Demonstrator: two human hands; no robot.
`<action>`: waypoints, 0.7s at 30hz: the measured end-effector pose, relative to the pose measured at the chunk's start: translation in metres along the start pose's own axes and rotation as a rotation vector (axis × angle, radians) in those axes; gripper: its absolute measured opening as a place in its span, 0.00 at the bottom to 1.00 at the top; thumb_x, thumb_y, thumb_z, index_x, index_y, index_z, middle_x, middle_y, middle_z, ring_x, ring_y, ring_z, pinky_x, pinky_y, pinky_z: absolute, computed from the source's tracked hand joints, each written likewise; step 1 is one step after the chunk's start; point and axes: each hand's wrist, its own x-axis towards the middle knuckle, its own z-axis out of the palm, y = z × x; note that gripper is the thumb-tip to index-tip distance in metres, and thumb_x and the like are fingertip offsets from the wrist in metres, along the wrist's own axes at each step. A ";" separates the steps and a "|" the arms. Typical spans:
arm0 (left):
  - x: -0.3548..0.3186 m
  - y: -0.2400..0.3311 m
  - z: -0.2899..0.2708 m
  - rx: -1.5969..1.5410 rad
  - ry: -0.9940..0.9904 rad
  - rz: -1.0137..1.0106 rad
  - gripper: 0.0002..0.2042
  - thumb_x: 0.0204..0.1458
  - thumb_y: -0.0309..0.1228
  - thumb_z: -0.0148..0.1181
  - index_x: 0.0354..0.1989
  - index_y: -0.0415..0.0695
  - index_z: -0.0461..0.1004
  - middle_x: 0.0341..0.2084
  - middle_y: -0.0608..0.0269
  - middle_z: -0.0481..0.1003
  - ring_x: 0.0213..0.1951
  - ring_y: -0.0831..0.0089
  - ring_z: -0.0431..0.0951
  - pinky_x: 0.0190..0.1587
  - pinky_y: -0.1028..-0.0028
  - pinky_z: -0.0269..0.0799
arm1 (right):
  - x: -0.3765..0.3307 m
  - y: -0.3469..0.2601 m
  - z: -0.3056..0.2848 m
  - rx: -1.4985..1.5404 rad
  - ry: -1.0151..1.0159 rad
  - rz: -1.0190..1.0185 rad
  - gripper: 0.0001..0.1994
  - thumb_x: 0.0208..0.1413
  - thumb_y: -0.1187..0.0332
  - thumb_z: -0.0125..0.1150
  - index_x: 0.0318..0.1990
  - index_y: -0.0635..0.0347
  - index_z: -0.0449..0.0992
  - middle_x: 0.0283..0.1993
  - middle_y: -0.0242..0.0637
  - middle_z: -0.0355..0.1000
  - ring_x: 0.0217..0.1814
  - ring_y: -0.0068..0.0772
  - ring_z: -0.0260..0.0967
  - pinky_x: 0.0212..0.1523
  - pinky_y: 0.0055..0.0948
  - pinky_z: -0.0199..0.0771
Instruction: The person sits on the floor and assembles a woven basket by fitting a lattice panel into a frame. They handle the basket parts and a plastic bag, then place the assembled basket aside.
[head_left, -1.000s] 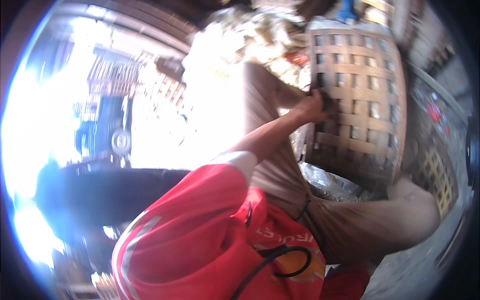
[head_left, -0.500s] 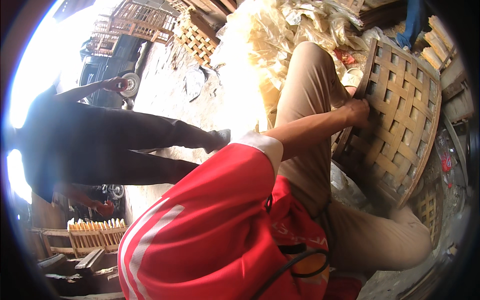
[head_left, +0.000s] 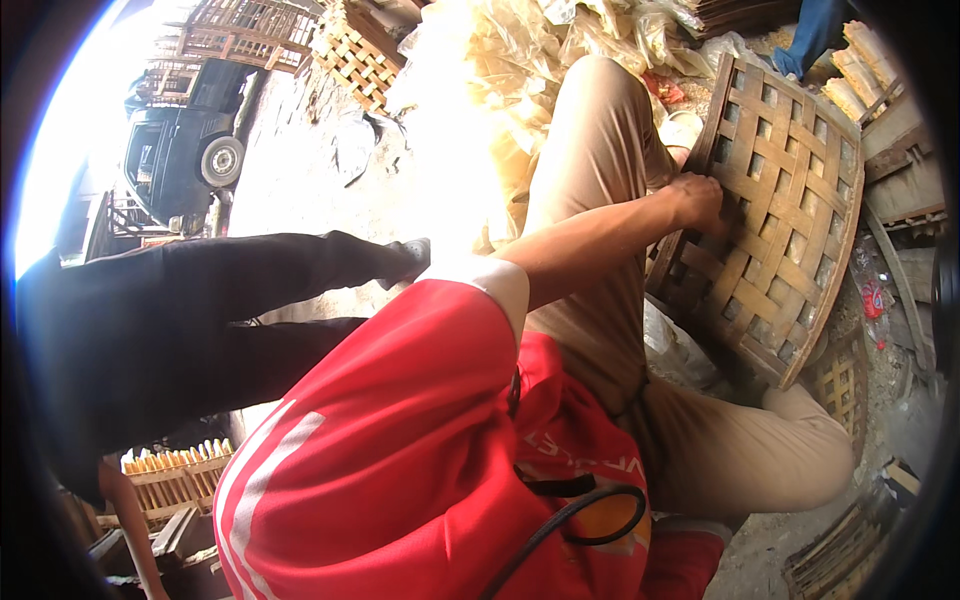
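Note:
My left hand [head_left: 697, 200], its arm in a red sleeve with a white cuff, is closed at the near edge of a woven basket [head_left: 790, 200] of wide, flat tan strips. The fingers curl in around the rim, partly blurred, and a smaller item in them would be hard to make out. The basket is tilted between my bent legs in beige trousers [head_left: 590, 160], its open-weave side toward me. My right hand does not show.
Crumpled clear plastic [head_left: 540, 60] lies beyond my knee. A person in dark trousers [head_left: 200, 330] stands at the left, close to my shoulder. A dark vehicle [head_left: 185, 150] is behind. Pale wooden slats [head_left: 180, 465] stand lower left. Boards [head_left: 905, 170] line the right edge.
The whole view has shifted, so the basket and my hand sit slightly further left and higher. The standing person has moved and an arm now reaches downward. My left hand stays at the basket's edge.

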 end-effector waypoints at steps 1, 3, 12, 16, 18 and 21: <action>-0.001 0.000 -0.001 -0.005 0.006 -0.004 0.35 0.45 0.54 0.64 0.48 0.30 0.79 0.46 0.46 0.82 0.50 0.55 0.83 0.53 0.63 0.78 | -0.001 0.000 0.000 0.004 0.000 0.002 0.30 0.65 0.53 0.58 0.70 0.56 0.64 0.68 0.51 0.66 0.68 0.48 0.66 0.64 0.41 0.67; -0.004 0.002 -0.002 -0.016 0.017 -0.011 0.34 0.45 0.52 0.64 0.48 0.30 0.79 0.46 0.46 0.82 0.50 0.55 0.83 0.53 0.63 0.78 | -0.002 0.000 0.000 0.007 -0.002 0.004 0.30 0.65 0.53 0.58 0.70 0.56 0.64 0.68 0.51 0.66 0.68 0.48 0.66 0.65 0.41 0.67; -0.013 0.001 -0.011 0.000 -0.013 0.038 0.36 0.49 0.54 0.66 0.49 0.28 0.73 0.42 0.37 0.81 0.46 0.47 0.83 0.49 0.57 0.79 | -0.008 -0.004 -0.001 0.025 0.000 0.006 0.30 0.65 0.54 0.58 0.71 0.56 0.63 0.69 0.52 0.65 0.69 0.49 0.65 0.65 0.41 0.67; -0.013 0.011 -0.015 -0.012 0.001 0.041 0.35 0.49 0.54 0.67 0.49 0.29 0.73 0.41 0.38 0.81 0.46 0.47 0.83 0.49 0.57 0.79 | -0.012 0.002 -0.006 0.032 0.011 0.014 0.31 0.65 0.54 0.58 0.71 0.56 0.63 0.69 0.53 0.64 0.69 0.49 0.65 0.65 0.41 0.67; -0.015 0.011 -0.017 -0.009 0.012 0.010 0.34 0.49 0.53 0.67 0.49 0.30 0.73 0.41 0.39 0.81 0.47 0.47 0.82 0.49 0.56 0.79 | -0.008 0.000 -0.009 0.025 0.003 0.006 0.31 0.65 0.54 0.58 0.71 0.56 0.63 0.69 0.53 0.64 0.69 0.49 0.65 0.65 0.41 0.67; -0.033 0.020 -0.043 -0.089 0.090 -0.009 0.31 0.51 0.51 0.65 0.52 0.34 0.74 0.40 0.41 0.81 0.47 0.47 0.82 0.50 0.55 0.78 | -0.009 -0.004 -0.005 0.024 0.002 -0.001 0.31 0.65 0.54 0.58 0.71 0.56 0.62 0.70 0.54 0.64 0.70 0.50 0.65 0.66 0.41 0.67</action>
